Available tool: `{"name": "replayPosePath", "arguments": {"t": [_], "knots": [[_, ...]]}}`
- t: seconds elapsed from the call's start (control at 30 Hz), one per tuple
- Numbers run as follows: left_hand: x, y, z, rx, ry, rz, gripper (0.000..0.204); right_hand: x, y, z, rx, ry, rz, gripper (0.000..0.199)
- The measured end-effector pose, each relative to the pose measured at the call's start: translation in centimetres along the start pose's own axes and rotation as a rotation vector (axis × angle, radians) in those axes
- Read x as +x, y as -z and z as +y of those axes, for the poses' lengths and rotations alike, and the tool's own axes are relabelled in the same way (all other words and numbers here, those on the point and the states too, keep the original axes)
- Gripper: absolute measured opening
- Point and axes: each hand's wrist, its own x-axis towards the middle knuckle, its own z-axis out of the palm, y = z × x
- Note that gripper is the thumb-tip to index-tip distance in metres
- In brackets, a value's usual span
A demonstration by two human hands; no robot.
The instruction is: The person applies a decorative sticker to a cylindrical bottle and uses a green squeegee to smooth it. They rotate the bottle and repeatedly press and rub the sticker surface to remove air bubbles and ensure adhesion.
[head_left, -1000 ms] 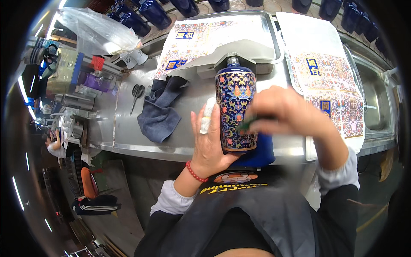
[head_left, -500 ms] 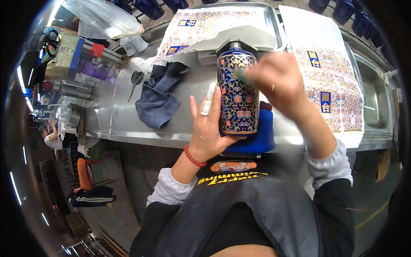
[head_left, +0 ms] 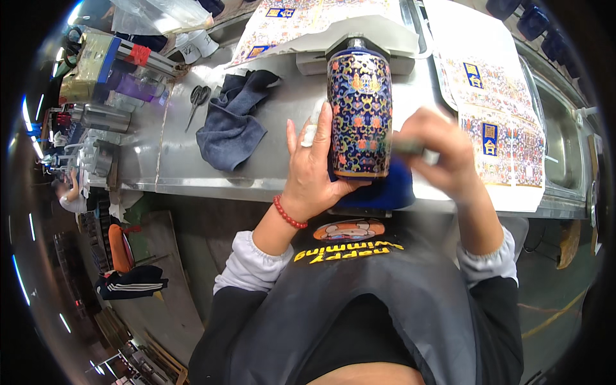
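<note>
I see the bottle (head_left: 359, 119) at the tabletop's (head_left: 176, 151) near edge, pattern (head_left: 362, 83) already covering its facing side; its back I can't judge. My left hand (head_left: 311, 170) cups it loosely; my right hand (head_left: 446, 154) clutches a blurred tool (head_left: 409, 145).

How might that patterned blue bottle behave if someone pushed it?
The patterned blue bottle could well roll if pushed sideways, given its rounded body. It seems stiff rather than floppy, keeping its straight sides against the left hand. Its glossy surface suggests it may be somewhat slippery.
</note>
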Motion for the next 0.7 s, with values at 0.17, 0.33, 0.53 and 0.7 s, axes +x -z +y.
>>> {"name": "replayPosePath", "arguments": {"t": [0.17,0.33,0.53,0.7], "knots": [[-1.2,0.5,0.8,0.133,-0.146,0.097,0.083,-3.6,-1.2,2.8,0.176,-0.2,0.141,0.015],[-1.5,0.9,1.9,0.29,-0.253,0.106,0.052,-5.3,-3.1,3.3,0.367,-0.44,0.28,0.017],[-1.1,1.4,1.9,0.308,-0.341,0.061,0.046,-4.3,-3.3,2.9,0.333,-0.47,0.286,0.019],[-1.3,1.8,2.1,0.064,-0.208,0.085,0.043,-4.3,-3.4,2.6,0.369,-0.505,0.293,0.021]]}}
